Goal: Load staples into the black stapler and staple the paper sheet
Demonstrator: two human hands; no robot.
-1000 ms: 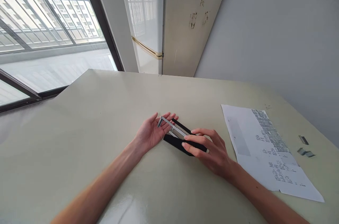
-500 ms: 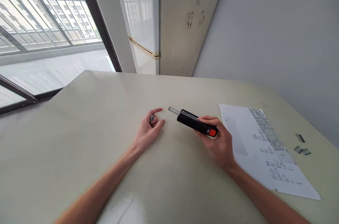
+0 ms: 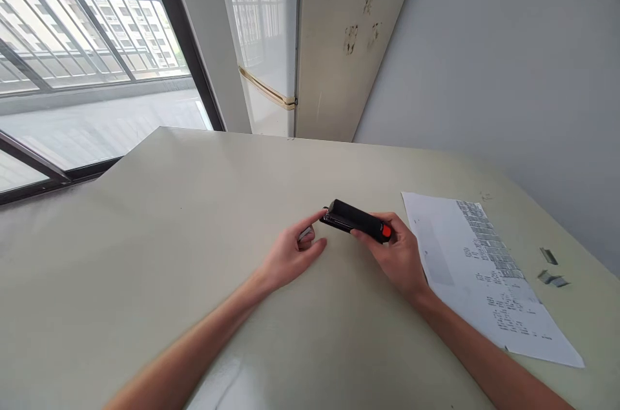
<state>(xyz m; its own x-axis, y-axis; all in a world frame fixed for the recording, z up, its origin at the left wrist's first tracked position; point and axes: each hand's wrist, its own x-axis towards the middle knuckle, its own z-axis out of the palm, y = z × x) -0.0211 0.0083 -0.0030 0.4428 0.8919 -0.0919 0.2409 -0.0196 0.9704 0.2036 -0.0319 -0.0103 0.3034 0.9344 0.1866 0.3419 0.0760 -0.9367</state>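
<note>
One stapler (image 3: 361, 221) clamped in right hand (image 3: 398, 256); left hand (image 3: 290, 257) half-curled round grey piece (image 3: 305, 234), index touching stapler.

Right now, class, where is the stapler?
In the head view, the stapler is just right of centre, held in the right hand, between the left hand and the paper.

Daylight enters through a dark-framed window (image 3: 92, 68) near the far left corner of the worktop (image 3: 217, 190). Behind the far edge stands a gold-handled, brown-stained refrigerator (image 3: 317, 61); a pale wall (image 3: 489, 48) rises rightward.
</note>
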